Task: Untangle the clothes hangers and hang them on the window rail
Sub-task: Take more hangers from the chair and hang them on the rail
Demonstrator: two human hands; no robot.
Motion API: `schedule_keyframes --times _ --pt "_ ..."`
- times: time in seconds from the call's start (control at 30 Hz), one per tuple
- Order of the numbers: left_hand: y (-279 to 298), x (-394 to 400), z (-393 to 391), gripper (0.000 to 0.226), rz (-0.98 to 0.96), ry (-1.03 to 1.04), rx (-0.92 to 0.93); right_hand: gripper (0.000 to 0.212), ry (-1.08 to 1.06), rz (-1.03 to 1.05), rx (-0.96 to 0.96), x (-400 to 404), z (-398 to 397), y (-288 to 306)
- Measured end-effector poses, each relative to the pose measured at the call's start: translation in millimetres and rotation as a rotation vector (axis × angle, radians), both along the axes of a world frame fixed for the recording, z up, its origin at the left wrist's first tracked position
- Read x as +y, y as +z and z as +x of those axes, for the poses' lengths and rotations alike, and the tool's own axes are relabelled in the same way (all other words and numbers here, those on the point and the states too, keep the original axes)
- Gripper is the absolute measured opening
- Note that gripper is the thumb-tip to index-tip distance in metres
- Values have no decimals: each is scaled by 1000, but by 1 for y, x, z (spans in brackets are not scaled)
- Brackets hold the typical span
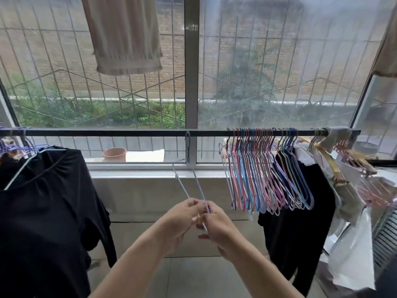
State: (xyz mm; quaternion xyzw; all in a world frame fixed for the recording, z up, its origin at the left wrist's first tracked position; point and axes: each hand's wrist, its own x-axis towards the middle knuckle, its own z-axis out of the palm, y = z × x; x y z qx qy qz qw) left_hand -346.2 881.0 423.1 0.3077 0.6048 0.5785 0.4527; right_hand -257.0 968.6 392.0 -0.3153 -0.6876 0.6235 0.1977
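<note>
Both hands meet low centre, fingers curled tight round the near end of a pale wire hanger (198, 186): left hand (182, 216) pinches from the left, right hand (217, 222) from the right, touching each other. The hanger slopes up and away from the fingers to its hook, which sits on the rail (107, 133) above them. A second wire seems caught alongside it; cannot tell if two hangers are linked. To do this well: hold one wire steady, twist the other free near the fingers, keep the hook on the rail. The sorted bunch (264, 168) hangs up-right of the fingers.
</note>
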Motion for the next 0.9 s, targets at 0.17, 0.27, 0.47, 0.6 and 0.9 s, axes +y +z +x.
schedule_keyframes --times 0.17,0.27,0.47,0.6,0.9 --pt "4 -16 -22 23 -75 200 25 29 -109 81 -38 45 -11 19" --pt "-1 -30 -34 20 -97 268 22 41 -177 99 -54 74 -21 41" --pt "-10 -41 -36 18 -110 325 -11 29 -273 -40 -145 101 -31 40" --pt "-12 -49 -33 19 -113 325 -18 29 -361 106 -207 108 -28 23" --pt "-19 -57 -17 18 -132 307 -28 42 -365 223 -300 118 -3 16"
